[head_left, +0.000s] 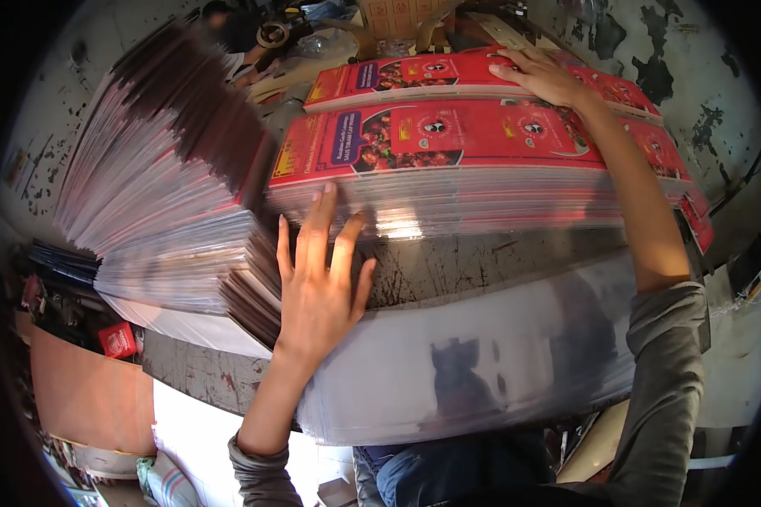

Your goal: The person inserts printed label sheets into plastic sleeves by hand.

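Two long stacks of red printed sheets lie side by side on the table: a front stack [490, 135] and a rear stack [473, 72]. Food pictures and a round logo show on their tops. My right hand [541, 76] lies with fingers stretched out over the top of the rear stack. My left hand [321, 275] has its fingers spread, fingertips at the near left edge of the front stack; firm contact is hard to judge. Nearest me, below both hands, is a pile of see-through plastic sheets [482, 359] with a glossy, reflecting surface.
A tall, leaning mass of fanned sheets [161, 169] fills the left side. Scratched dark tabletop [457, 262] shows between the piles. A cardboard box [402, 17] and a tape roll [272, 35] are at the back. Another person [232, 38] is partly visible at the back left.
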The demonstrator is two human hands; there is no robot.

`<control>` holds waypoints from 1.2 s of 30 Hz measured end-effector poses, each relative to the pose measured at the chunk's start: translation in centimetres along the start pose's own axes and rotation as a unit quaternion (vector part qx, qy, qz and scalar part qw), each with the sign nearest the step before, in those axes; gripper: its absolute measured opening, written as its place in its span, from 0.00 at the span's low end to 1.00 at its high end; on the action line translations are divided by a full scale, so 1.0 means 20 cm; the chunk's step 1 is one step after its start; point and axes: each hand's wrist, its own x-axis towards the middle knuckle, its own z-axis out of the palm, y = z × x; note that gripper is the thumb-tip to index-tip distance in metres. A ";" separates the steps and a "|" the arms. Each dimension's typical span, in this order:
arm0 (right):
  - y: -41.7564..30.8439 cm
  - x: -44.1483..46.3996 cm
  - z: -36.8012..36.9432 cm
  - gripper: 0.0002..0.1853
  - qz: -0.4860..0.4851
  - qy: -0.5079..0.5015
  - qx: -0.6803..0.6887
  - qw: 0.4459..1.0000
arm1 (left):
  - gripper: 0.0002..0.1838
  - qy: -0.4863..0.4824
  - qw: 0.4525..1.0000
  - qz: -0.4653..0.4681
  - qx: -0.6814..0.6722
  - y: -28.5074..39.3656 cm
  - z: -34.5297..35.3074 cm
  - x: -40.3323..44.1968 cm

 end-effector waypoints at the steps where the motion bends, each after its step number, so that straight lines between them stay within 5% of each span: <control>1: 0.01 0.00 0.00 0.44 0.001 0.012 -0.008 1.000 | 0.26 -0.001 1.000 -0.002 -0.002 0.00 0.00 0.00; 8: 0.03 0.03 0.02 0.50 -0.031 0.070 -0.058 0.995 | 0.26 -0.001 1.000 0.005 0.003 0.00 0.00 0.00; 21: 0.02 0.02 -0.02 0.52 0.006 0.029 -0.010 1.000 | 0.26 0.009 1.000 0.002 -0.007 0.01 0.01 0.00; 29: 0.01 -0.07 -0.03 0.53 -0.070 0.264 -0.104 0.956 | 0.22 0.013 1.000 -0.001 -0.028 0.01 0.01 0.00; 31: 0.00 -0.09 -0.07 0.48 -0.079 0.297 -0.084 0.948 | 0.21 0.015 0.999 -0.003 -0.036 0.00 0.02 0.00; 33: -0.02 -0.11 -0.14 0.38 -0.131 0.447 -0.113 0.878 | 0.21 0.023 0.999 -0.001 -0.038 0.00 0.02 0.00; 36: -0.03 -0.17 -0.29 0.29 -0.169 0.378 -0.133 0.900 | 0.20 0.032 0.999 0.001 -0.044 -0.01 0.03 -0.01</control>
